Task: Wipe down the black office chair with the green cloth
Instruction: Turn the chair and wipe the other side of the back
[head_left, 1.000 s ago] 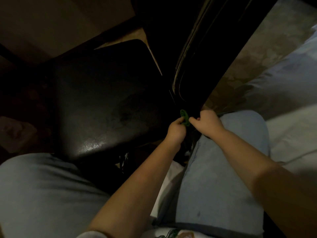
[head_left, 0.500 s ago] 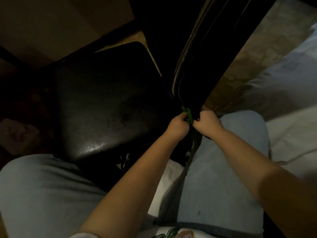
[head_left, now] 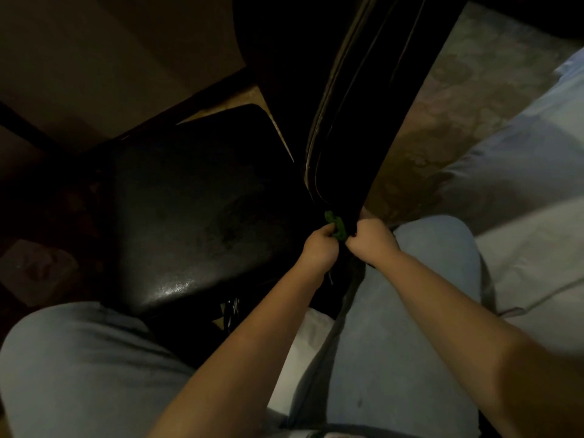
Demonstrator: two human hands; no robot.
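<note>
The black office chair fills the dim middle of the view: its glossy seat lies to the left and its dark backrest edge rises toward the top. Only a small bunched piece of the green cloth shows, at the lower end of the backrest edge. My left hand grips the cloth from the left with curled fingers. My right hand is curled right beside it, against the cloth and the base of the backrest; whether it holds the cloth or the chair is hidden in shadow.
My knees in light blue jeans frame the bottom, the right one just below my hands. A pale patterned bedcover lies to the right. A beige floor and wall show beyond the seat. The room is very dark.
Both hands have closed together on the cloth; it has bunched up and shifted slightly toward the backrest's lower edge. The chair has stayed in place.
</note>
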